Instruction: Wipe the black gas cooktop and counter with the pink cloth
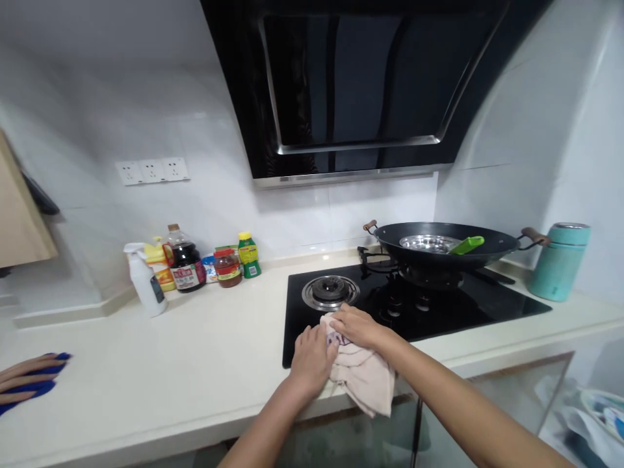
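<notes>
A pale pink cloth [366, 378] lies bunched on the near left part of the black glass cooktop [301, 330], its lower end hanging over the counter's front edge. My right hand [358, 325] presses on the top of the cloth with its fingers curled into it. At the cloth's left side, my left hand [312, 359] grips it with bent fingers. Just behind both hands is the left gas burner [330, 291], bare of any pan. A dark patterned patch on the cloth shows between the hands.
A black wok [492, 242] on the right burner holds a steel strainer [429, 243] and a green-handled utensil [467, 245]. A turquoise flask [559, 263] stands at right. Left are a spray bottle [147, 283], sauce bottle [186, 263] and jars. Another person's hand [26, 380] rests on a blue cloth.
</notes>
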Motion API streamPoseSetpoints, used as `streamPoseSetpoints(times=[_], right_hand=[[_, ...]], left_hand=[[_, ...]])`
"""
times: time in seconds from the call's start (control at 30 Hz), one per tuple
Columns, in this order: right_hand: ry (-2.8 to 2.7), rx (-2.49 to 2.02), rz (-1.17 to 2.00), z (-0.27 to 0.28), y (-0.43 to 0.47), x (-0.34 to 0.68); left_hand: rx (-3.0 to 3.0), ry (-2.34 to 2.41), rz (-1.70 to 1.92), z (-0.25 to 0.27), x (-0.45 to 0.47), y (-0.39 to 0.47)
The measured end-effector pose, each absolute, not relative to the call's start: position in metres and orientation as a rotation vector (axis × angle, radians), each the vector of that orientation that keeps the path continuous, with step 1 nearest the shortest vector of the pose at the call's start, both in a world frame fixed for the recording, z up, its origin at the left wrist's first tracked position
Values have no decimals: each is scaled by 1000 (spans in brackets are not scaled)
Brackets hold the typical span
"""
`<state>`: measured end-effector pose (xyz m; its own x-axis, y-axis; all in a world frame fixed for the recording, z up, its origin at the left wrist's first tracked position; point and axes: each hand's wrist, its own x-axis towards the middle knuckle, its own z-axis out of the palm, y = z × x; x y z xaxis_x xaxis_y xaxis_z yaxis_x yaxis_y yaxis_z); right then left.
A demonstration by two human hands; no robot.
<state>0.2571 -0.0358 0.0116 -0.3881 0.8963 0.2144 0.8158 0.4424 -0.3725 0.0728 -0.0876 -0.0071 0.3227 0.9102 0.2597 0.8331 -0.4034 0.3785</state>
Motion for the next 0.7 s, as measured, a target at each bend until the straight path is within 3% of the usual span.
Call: streamPoseSetpoints(times=[0.23,0.4,0.53,0.7], right_hand=[[-2117,-1622,211,-10,-90,363],[-1956,-1732,190,-26,-141,456],[-1664,-1656,332,-43,-180,511],[-1316,-1515,557,-40,-211,551]], left_hand=[[2543,1404,413,-20,183,-114],[2690,1054,462,-33,264,-129],[2710,832,603,-41,308,-143],[2281,664,739,-37,350,-144]])
